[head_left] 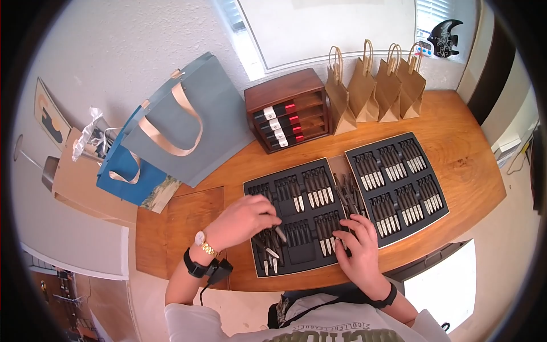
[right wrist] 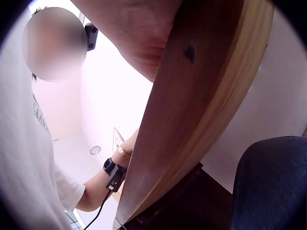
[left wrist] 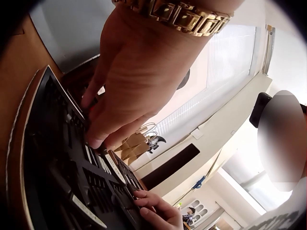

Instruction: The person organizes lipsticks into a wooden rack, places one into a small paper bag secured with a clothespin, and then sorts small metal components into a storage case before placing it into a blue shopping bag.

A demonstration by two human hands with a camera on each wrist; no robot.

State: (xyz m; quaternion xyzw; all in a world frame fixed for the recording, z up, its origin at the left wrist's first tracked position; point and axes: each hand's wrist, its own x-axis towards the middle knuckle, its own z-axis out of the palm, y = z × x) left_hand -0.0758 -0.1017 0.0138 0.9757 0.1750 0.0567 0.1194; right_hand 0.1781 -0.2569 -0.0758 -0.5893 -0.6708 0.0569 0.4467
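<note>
Over the left end of a black compartment tray [head_left: 302, 263], my left hand [head_left: 242, 219] has its fingers bent down, the fingertips at one end of a dark pen-like tube [head_left: 280, 233]. In the left wrist view, a white-ended tube [left wrist: 115, 168] extends from those fingertips. Beneath the hand, several similar tubes [head_left: 269, 253] lie loosely at angles. My right hand [head_left: 363, 251] rests at the tray's right side, fingers loosely bent over a row of tubes [head_left: 327, 228]. The right wrist view shows only part of that hand, its fingers hidden.
A second black tray [head_left: 393, 185] of tubes lies to the right, with loose dark tubes [head_left: 350, 194] between the trays. Behind stand a wooden shelf box [head_left: 288, 85], several brown paper bags [head_left: 362, 94] and a large grey-blue bag [head_left: 219, 114]. The wooden table edge [right wrist: 192, 143] runs close to my body.
</note>
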